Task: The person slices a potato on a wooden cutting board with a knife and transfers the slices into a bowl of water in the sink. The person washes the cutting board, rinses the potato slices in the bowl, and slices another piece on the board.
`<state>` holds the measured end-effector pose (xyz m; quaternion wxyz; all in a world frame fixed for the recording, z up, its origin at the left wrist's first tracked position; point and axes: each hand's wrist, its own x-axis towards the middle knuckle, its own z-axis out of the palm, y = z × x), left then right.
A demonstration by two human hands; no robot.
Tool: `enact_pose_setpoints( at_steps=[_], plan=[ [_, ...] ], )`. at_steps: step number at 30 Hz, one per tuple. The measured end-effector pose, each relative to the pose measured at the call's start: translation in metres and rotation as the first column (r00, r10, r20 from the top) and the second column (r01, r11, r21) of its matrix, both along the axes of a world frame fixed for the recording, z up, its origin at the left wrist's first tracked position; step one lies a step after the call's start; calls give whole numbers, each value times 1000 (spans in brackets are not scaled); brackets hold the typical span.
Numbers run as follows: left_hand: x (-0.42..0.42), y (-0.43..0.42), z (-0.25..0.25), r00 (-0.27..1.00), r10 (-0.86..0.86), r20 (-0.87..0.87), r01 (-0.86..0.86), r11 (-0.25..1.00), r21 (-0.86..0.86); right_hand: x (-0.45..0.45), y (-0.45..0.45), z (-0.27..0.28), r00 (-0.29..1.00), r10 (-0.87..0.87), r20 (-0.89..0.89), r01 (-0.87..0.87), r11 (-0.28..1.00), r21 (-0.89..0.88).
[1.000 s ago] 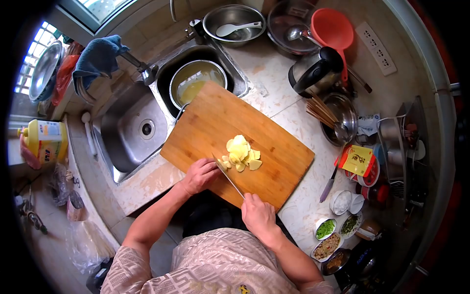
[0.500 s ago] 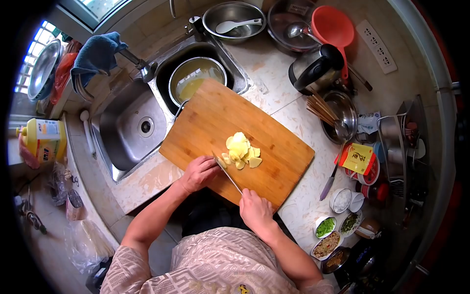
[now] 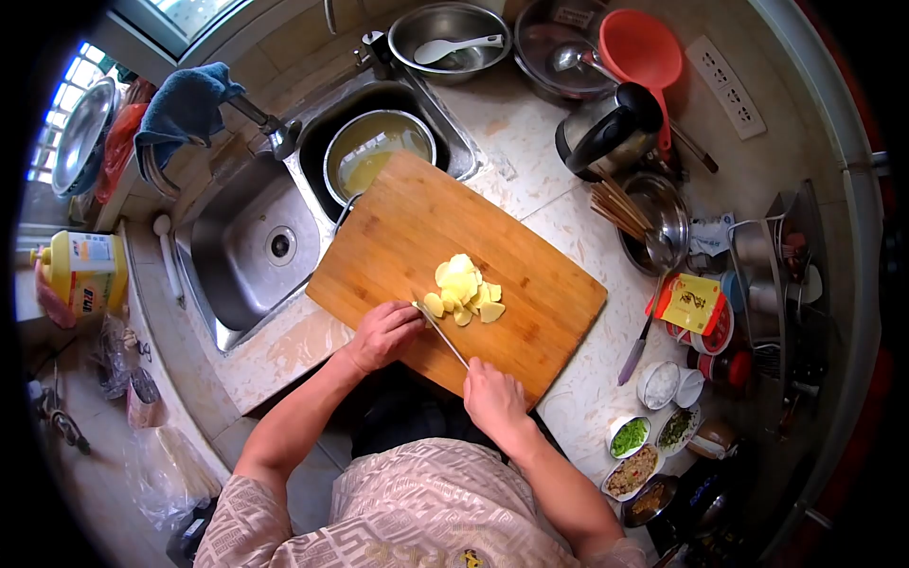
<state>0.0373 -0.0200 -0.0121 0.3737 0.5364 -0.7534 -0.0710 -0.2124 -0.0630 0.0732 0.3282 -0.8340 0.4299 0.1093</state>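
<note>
My right hand (image 3: 494, 393) is closed round the handle of a kitchen knife (image 3: 443, 336), whose blade is seen nearly edge-on. The blade stands on a wooden cutting board (image 3: 388, 237), its tip beside my left fingers. My left hand (image 3: 386, 333) is closed at the board's near edge, fingertips curled against a piece of ginger that they mostly hide. Just beyond the blade lies a heap of pale yellow ginger slices (image 3: 461, 282), with several loose slices around it.
Behind the board is a double sink (image 3: 251, 251) with a metal bowl (image 3: 431, 142) of cloudy liquid in one basin. To the right are a kettle (image 3: 611, 133), a pot with chopsticks (image 3: 677, 222), a purple-handled ladle (image 3: 632, 362) and small dishes of chopped greens (image 3: 629, 436) and minced food (image 3: 632, 473).
Another slice beside the knife tip has parted from the blade and lies nearer the heap. My hands have hardly moved. The view has shifted very slightly.
</note>
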Motion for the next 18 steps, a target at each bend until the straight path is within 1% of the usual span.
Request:
enact_pose_setpoints(
  at_steps=[2,5,8,14,17,18],
  plan=[
    [-1,1,-1,1000,0,-1,0,1000,6,-5,-5,-8,999,-10,41,11,1000,-8],
    [2,3,-2,1000,6,5,-6,1000,5,-4,-3,20,1000,-9,11,9,1000,-8],
    [0,2,-2,1000,9,-3,-9,1000,-1,-4,2,20,1000,7,-1,-7,1000,18],
    [1,4,-5,1000,0,4,-1,1000,26,5,-1,-6,998,16,-62,-16,1000,6],
    [1,4,-3,999,29,-14,-29,999,37,3,-8,-3,1000,-9,-28,9,1000,9],
    [-1,3,-1,999,44,-25,-44,998,37,-2,-10,-4,997,-62,35,61,998,34]
  ],
)
